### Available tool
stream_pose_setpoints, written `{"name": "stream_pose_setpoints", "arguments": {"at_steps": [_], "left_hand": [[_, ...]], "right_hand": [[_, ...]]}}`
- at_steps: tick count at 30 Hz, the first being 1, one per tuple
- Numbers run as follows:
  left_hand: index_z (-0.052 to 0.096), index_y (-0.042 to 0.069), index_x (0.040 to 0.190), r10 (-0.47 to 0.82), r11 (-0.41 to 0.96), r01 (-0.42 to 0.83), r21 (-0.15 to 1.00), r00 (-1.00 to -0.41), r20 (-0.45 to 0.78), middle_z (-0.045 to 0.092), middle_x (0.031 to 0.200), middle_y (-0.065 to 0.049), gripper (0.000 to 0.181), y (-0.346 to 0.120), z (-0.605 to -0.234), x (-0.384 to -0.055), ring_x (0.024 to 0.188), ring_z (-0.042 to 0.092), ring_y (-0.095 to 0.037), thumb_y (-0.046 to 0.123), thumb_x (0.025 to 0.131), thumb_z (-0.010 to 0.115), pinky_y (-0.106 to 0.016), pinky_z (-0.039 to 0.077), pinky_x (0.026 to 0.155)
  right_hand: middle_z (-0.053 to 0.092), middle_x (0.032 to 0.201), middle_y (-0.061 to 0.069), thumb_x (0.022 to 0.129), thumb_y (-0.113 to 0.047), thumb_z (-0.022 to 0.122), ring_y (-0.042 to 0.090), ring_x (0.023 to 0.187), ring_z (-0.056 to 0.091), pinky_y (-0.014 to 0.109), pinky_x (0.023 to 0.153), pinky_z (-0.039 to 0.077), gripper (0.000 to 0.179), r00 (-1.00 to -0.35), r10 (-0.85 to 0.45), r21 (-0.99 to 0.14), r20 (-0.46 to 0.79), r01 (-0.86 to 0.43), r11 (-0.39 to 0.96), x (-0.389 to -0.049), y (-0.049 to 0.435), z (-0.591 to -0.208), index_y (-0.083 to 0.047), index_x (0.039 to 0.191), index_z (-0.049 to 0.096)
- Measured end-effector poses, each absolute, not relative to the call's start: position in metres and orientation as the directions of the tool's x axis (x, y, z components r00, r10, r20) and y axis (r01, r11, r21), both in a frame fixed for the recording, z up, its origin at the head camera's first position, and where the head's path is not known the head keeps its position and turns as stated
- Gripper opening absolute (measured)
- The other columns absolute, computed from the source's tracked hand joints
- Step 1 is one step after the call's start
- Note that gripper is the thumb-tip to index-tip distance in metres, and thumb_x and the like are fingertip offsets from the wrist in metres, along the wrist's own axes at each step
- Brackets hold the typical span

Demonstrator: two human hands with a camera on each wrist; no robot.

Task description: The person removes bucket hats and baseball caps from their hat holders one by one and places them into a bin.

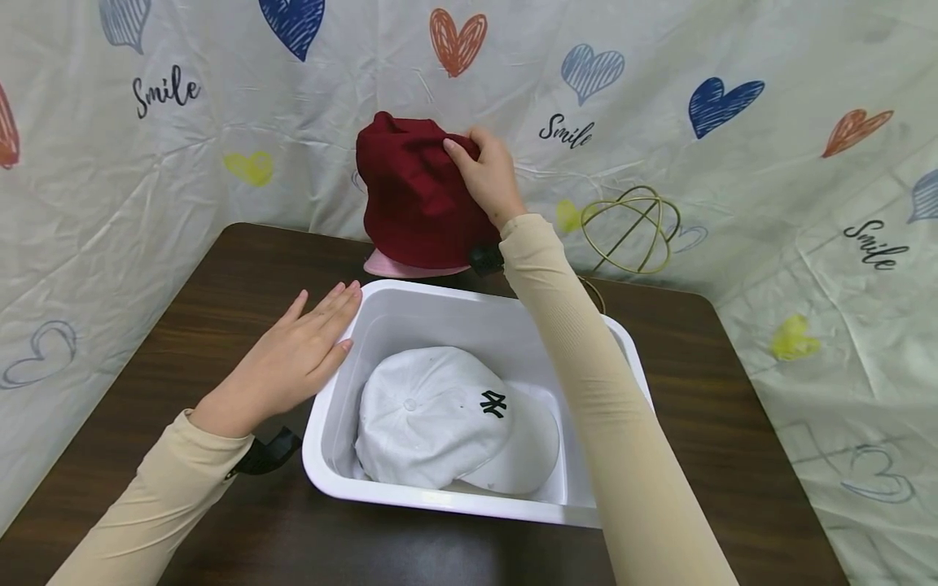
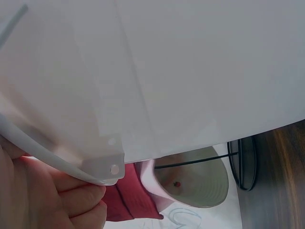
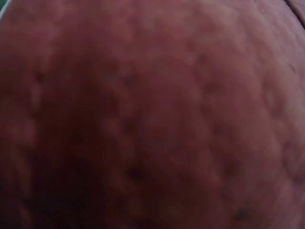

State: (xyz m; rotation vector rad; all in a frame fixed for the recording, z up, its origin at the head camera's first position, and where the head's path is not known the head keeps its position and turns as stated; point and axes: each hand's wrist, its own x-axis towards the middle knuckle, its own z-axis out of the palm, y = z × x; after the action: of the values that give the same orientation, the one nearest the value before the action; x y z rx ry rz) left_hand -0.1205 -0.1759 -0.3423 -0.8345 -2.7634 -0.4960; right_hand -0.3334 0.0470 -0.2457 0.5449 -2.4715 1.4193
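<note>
At the back of the table [image 1: 220,277], our right hand [image 1: 489,175] pinches the crown of the red cap [image 1: 414,191] with curled fingers, holding it up behind the white bin [image 1: 322,423]. Our left hand [image 1: 293,358] rests flat against the bin's left rim, fingers straight and together. A white cap [image 1: 440,419] lies inside the bin.

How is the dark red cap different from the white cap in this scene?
The dark red cap sits raised behind the white bin, gripped by the right hand; the white cap lies inside the bin, untouched. The white cap bears a dark logo; the red one shows none. Both are brimmed caps.
</note>
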Motion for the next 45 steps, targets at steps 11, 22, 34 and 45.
{"name": "stream_pose_setpoints", "arguments": {"at_steps": [11,22,34,45], "left_hand": [[0.03,-0.004,0.145,0.497,0.776,0.58,0.247,-0.804,0.326,0.028,0.151,-0.016,0.055,-0.177,-0.346,-0.121,0.139,0.025,-0.031,0.02,0.098,0.045,-0.055,0.012,0.111],[0.029,-0.004,0.145,0.499,0.782,0.571,0.249,-0.814,0.298,0.028,0.151,-0.016,0.056,-0.176,-0.342,-0.12,0.139,0.025,-0.031,0.018,0.097,0.046,-0.055,0.014,0.11],[0.029,-0.004,0.145,0.495,0.783,0.565,0.26,-0.819,0.29,0.027,0.152,-0.016,0.056,-0.175,-0.341,-0.12,0.139,0.025,-0.031,0.019,0.097,0.046,-0.056,0.014,0.11],[0.029,-0.004,0.145,0.495,0.783,0.563,0.265,-0.821,0.284,0.027,0.152,-0.016,0.055,-0.175,-0.339,-0.119,0.139,0.024,-0.031,0.018,0.097,0.046,-0.056,0.014,0.11]], "right_hand": [[0.052,0.083,0.001,0.094,-0.012,0.058,0.011,0.083,0.047,0.02,0.073,0.037,0.009,-0.883,-0.198,-0.848,0.425,-0.465,0.255,-0.336,0.048,-0.238,-0.007,0.087,0.058],[0.052,0.084,0.0,0.097,-0.007,0.05,0.011,0.083,0.048,0.019,0.076,0.039,0.01,-0.866,-0.152,-0.862,0.476,-0.494,0.114,-0.307,0.045,-0.21,-0.005,0.09,0.056],[0.051,0.08,0.001,0.096,-0.003,0.051,0.013,0.081,0.048,0.021,0.076,0.038,0.016,-0.834,-0.168,-0.845,0.526,-0.535,0.01,-0.309,0.056,-0.205,-0.008,0.082,0.056],[0.057,0.082,0.001,0.093,-0.002,0.056,0.015,0.08,0.051,0.025,0.074,0.04,0.013,-0.818,-0.235,-0.839,0.525,-0.544,0.019,-0.322,0.092,-0.224,-0.008,0.084,0.062]]}}
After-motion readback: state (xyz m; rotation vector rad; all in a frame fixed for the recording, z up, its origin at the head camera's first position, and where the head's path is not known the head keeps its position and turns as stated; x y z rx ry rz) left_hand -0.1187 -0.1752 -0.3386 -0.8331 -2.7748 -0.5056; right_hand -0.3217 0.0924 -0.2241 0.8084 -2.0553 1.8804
